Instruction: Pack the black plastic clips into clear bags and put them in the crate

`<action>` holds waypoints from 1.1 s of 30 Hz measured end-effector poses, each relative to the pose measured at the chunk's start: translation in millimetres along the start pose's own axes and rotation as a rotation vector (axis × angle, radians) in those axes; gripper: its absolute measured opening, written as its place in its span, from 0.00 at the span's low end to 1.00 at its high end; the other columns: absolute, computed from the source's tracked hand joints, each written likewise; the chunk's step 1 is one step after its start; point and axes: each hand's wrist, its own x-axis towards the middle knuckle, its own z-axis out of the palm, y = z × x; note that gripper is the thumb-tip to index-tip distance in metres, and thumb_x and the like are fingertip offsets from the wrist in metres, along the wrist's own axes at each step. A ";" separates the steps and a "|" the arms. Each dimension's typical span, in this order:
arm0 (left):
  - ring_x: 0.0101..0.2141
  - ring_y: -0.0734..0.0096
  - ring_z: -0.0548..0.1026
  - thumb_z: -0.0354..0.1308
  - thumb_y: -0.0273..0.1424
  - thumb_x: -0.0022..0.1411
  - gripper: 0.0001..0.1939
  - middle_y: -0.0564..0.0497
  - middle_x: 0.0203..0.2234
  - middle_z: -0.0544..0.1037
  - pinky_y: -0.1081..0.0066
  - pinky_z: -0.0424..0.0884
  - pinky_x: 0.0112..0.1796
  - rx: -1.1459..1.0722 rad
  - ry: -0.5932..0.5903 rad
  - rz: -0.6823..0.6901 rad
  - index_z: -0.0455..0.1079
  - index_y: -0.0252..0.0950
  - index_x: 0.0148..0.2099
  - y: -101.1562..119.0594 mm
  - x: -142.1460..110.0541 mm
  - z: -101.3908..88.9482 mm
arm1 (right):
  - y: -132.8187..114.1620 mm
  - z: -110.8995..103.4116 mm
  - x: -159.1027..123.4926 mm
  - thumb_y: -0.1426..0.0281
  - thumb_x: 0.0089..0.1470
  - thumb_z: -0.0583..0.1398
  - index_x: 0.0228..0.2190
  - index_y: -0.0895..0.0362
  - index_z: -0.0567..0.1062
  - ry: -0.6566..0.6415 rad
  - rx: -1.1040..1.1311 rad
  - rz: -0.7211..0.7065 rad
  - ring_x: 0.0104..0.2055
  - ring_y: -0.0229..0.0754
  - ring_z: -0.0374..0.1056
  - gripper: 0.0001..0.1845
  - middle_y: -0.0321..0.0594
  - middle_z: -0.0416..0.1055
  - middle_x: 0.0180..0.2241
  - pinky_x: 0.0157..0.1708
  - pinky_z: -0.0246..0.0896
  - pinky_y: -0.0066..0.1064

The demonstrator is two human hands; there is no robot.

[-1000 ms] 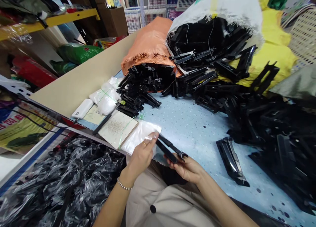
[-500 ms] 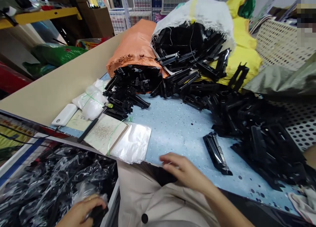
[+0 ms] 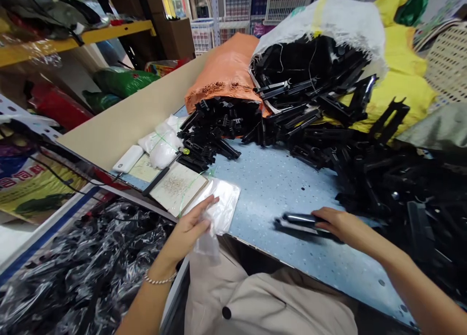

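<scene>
One speckled blue tabletop [image 3: 262, 179] spreads beneath the right hand [image 3: 345, 225], its near edge just by the fingers of the left hand [image 3: 191, 228]. Beyond the right fingers and off to their right lies a heap of black parts [image 3: 386, 184], presumably kept there for easy reach. Bagged black pieces [image 3: 91, 267] sit below and left of the left fingers, perhaps to stay apart from the loose ones. Well ahead of both hands' fingers, a white sack [image 3: 348, 21] and a smaller orange sack [image 3: 229, 65] lie with mouths turned this way, likely so their contents slide out. A flat stack of clear bags [image 3: 229, 201] is right at the left fingertips, probably for quick picking. The right fingers close round one end of a long black part [image 3: 301, 219], leaving its other end free towards the left hand; blur hides whether it touches the table. Smallest, a loose clear bag [image 3: 207, 247] hangs from the left fingers, pinched narrowly against the thumb, seemingly because the film is slippery.
</scene>
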 end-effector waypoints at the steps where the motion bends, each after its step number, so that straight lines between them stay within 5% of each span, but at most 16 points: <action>1: 0.58 0.59 0.65 0.55 0.31 0.61 0.30 0.43 0.60 0.65 0.63 0.68 0.53 0.007 0.013 0.047 0.56 0.42 0.65 0.6 10.8 13.3 | -15.9 2.3 4.0 0.62 0.55 0.58 0.40 0.55 0.79 -0.036 0.212 0.081 0.43 0.51 0.73 0.15 0.47 0.77 0.41 0.43 0.68 0.39; 6: 0.63 0.60 0.56 0.56 0.25 0.59 0.37 0.45 0.64 0.58 0.58 0.55 0.61 0.252 0.070 0.279 0.49 0.44 0.67 -5.2 46.3 75.9 | -110.3 38.4 31.5 0.58 0.51 0.63 0.42 0.57 0.77 -0.192 1.525 0.259 0.37 0.49 0.75 0.19 0.46 0.78 0.38 0.38 0.71 0.41; 9: 0.61 0.59 0.59 0.55 0.21 0.57 0.35 0.43 0.61 0.62 0.58 0.58 0.59 0.267 0.094 0.319 0.52 0.41 0.65 -9.7 52.6 92.7 | -142.7 58.8 50.9 0.62 0.47 0.68 0.31 0.61 0.78 -0.194 1.831 0.254 0.31 0.44 0.75 0.14 0.44 0.77 0.29 0.35 0.72 0.36; 15: 0.42 0.68 0.74 0.52 0.26 0.61 0.11 0.44 0.51 0.68 0.71 0.72 0.37 0.040 0.241 0.200 0.65 0.39 0.47 -19.7 44.2 68.3 | -139.2 57.4 61.9 0.67 0.47 0.68 0.37 0.62 0.78 -0.153 1.927 0.330 0.32 0.43 0.76 0.15 0.49 0.78 0.39 0.33 0.73 0.33; 19: 0.51 0.62 0.70 0.47 0.20 0.59 0.12 0.43 0.45 0.72 0.66 0.68 0.45 0.220 0.173 0.234 0.70 0.35 0.32 -17.1 39.5 53.2 | -134.9 54.3 60.6 0.66 0.46 0.69 0.37 0.63 0.78 -0.169 1.881 0.313 0.33 0.45 0.76 0.16 0.49 0.78 0.39 0.34 0.73 0.35; 24: 0.41 0.66 0.75 0.52 0.24 0.58 0.10 0.47 0.37 0.77 0.67 0.71 0.43 0.121 0.034 0.095 0.74 0.34 0.39 -12.5 47.2 53.8 | -135.6 58.2 59.4 0.64 0.44 0.69 0.31 0.62 0.78 -0.191 1.831 0.306 0.31 0.44 0.76 0.14 0.47 0.79 0.33 0.33 0.73 0.34; 27: 0.38 0.68 0.75 0.50 0.22 0.59 0.13 0.48 0.35 0.77 0.68 0.71 0.41 0.231 0.079 0.133 0.76 0.35 0.40 -15.4 51.0 52.3 | -129.6 55.4 55.9 0.63 0.43 0.70 0.31 0.61 0.78 -0.166 1.771 0.329 0.32 0.46 0.76 0.15 0.46 0.78 0.29 0.34 0.72 0.36; 31: 0.44 0.66 0.75 0.49 0.21 0.59 0.18 0.46 0.44 0.75 0.66 0.70 0.47 0.475 0.124 0.224 0.75 0.37 0.46 -20.5 47.3 51.7 | -124.8 42.6 42.2 0.61 0.44 0.70 0.34 0.60 0.78 -0.001 1.713 0.406 0.33 0.45 0.76 0.18 0.46 0.79 0.32 0.36 0.72 0.33; 33: 0.44 0.66 0.75 0.50 0.21 0.59 0.20 0.45 0.49 0.72 0.66 0.71 0.47 0.529 0.147 0.249 0.72 0.37 0.52 -22.5 44.8 56.0 | -129.8 39.3 30.6 0.59 0.46 0.68 0.37 0.60 0.77 -0.056 1.759 0.400 0.29 0.42 0.75 0.20 0.45 0.78 0.31 0.29 0.71 0.29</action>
